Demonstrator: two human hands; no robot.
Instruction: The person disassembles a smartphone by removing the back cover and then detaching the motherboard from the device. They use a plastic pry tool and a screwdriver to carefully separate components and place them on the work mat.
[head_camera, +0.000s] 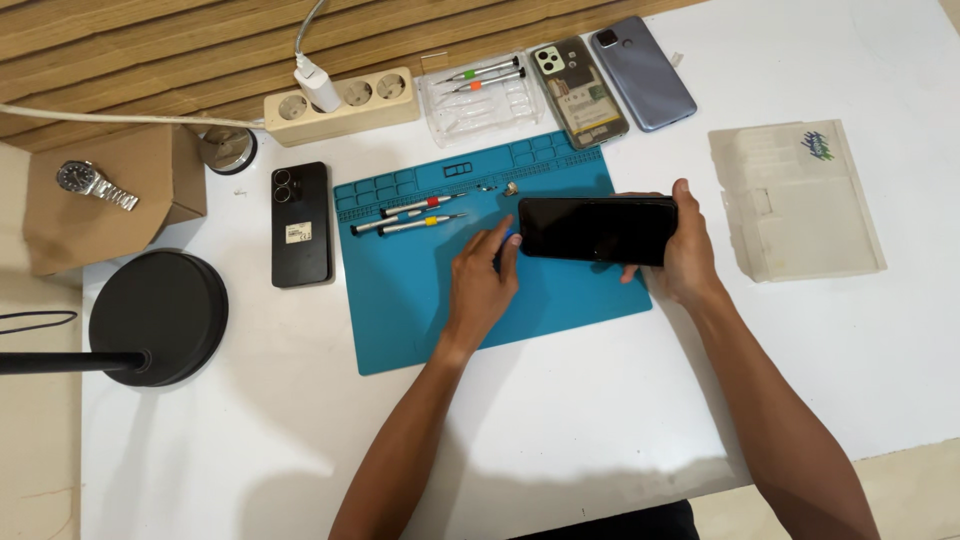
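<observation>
Dark, blank phone screen (597, 230) held level above a teal mat (420, 300), gripped by the right hand (680, 255) and touched by the left hand (482, 285). Left of the mat, black phone (300, 224) lying back up with a small white rectangular label (299, 233). Far right, translucent whitish plastic box (795, 200) with a small blue-green sticker (817, 146); at the left edge, brown cardboard box (110, 200).

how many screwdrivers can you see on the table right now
5. Three lie on the blue mat: red-banded, blue-banded, yellow-banded. Two lie in the clear tray: green-banded, orange-banded. More may be hidden inside the closed plastic case.
</observation>
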